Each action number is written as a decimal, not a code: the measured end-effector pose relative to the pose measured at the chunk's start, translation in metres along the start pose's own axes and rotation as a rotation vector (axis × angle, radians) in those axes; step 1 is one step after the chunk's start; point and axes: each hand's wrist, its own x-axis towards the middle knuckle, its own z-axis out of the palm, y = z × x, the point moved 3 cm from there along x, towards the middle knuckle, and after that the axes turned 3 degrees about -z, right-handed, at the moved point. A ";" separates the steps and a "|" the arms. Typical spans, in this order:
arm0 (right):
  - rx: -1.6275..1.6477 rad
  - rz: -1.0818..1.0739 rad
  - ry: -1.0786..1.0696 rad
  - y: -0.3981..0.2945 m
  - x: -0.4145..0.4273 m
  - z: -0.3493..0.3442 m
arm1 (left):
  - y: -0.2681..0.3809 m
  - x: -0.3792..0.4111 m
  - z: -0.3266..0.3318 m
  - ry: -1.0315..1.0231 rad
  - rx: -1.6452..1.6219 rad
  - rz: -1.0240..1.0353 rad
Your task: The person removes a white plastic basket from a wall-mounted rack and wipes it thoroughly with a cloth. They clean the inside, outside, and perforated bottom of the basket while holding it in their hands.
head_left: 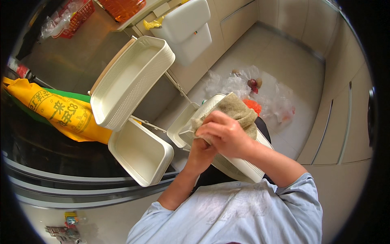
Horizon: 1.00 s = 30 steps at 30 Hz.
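Note:
A tiered rack of white perforated plastic baskets stands before me. One white basket (243,167) lies tilted across my lap. My right hand (224,131) has its fingers closed on a damp-looking grey-brown cloth (237,113), which drapes over the basket's far end. Just below it, my left hand (202,154) is at the basket's near corner, against the right hand; its fingers are partly hidden, and whether it grips the basket or the cloth is unclear. To the left are the rack's upper basket (131,82) and a lower basket (141,152), both swung outwards.
Plastic bags (237,85) with red onions (253,84) lie on the floor beyond the basket. A yellow bag (67,113) hangs at the left. A white lidded bin (189,33) is mounted on the cabinet. A red basket (77,19) stands at upper left.

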 end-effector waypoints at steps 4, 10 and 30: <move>-0.065 0.280 0.180 0.046 -0.007 -0.026 | -0.004 -0.004 -0.010 -0.079 0.132 -0.212; -0.061 0.064 0.043 0.012 -0.012 -0.014 | 0.003 -0.002 -0.008 -0.093 0.067 -0.137; -0.199 0.235 0.184 0.061 -0.006 -0.031 | -0.007 -0.007 -0.010 -0.065 0.051 -0.148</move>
